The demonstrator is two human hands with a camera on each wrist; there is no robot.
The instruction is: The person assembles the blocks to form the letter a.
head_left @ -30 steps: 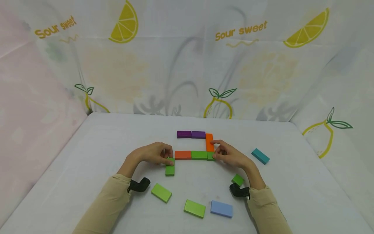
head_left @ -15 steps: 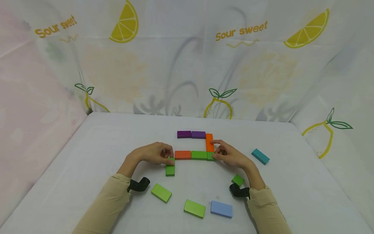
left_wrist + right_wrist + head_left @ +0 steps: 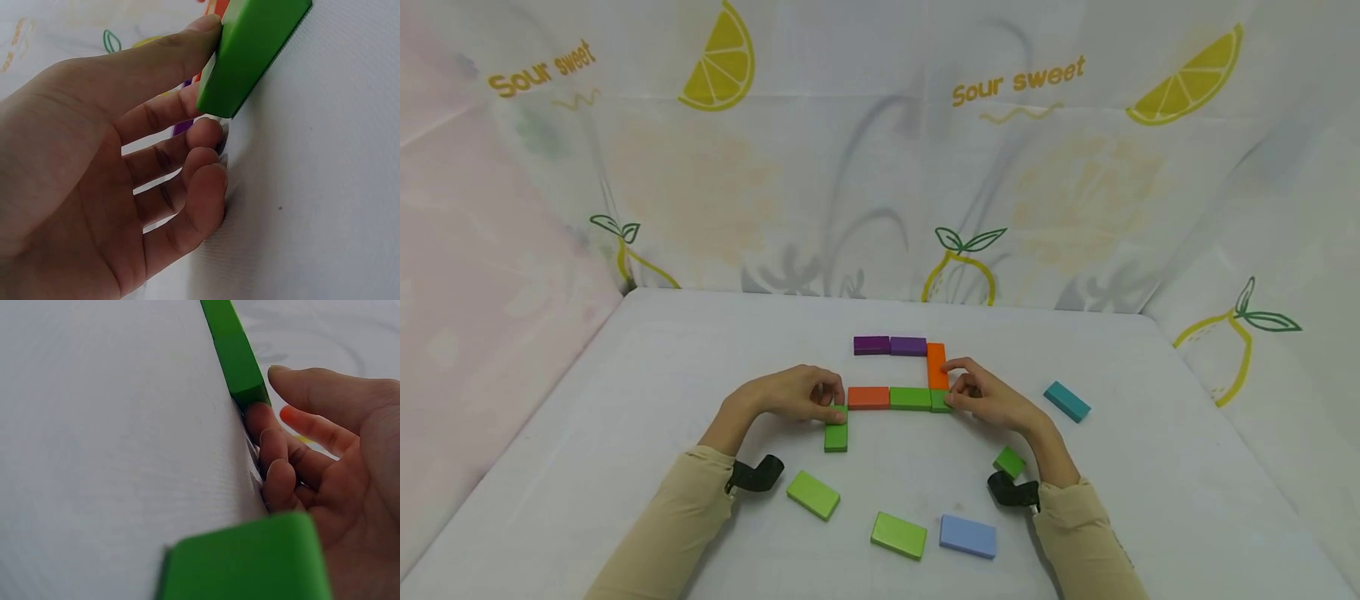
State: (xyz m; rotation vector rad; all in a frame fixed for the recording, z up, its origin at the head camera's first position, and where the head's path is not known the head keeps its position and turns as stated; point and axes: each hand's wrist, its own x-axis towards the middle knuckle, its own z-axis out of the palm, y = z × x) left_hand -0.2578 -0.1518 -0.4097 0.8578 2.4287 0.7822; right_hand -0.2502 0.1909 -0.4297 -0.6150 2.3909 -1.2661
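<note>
My left hand (image 3: 797, 393) pinches the far end of a green block (image 3: 836, 439), its thumb (image 3: 206, 25) on the near side in the left wrist view and the index finger partly hidden behind. This block lies lengthwise just left of a row made of a red-orange block (image 3: 868, 398), a green block (image 3: 910, 399) and a small green block (image 3: 939, 402). My right hand (image 3: 992, 398) rests at the row's right end. Its index finger touches an upright-lying orange block (image 3: 936, 364); another fingertip touches the small green block's end (image 3: 250, 397), with the thumb apart from it.
Two purple blocks (image 3: 890, 346) continue left from the orange block's far end. Nearer lie two light green blocks (image 3: 814, 495), a blue block (image 3: 967, 536) and a small green block (image 3: 1009, 462) by the right wrist. A teal block (image 3: 1067, 402) lies right.
</note>
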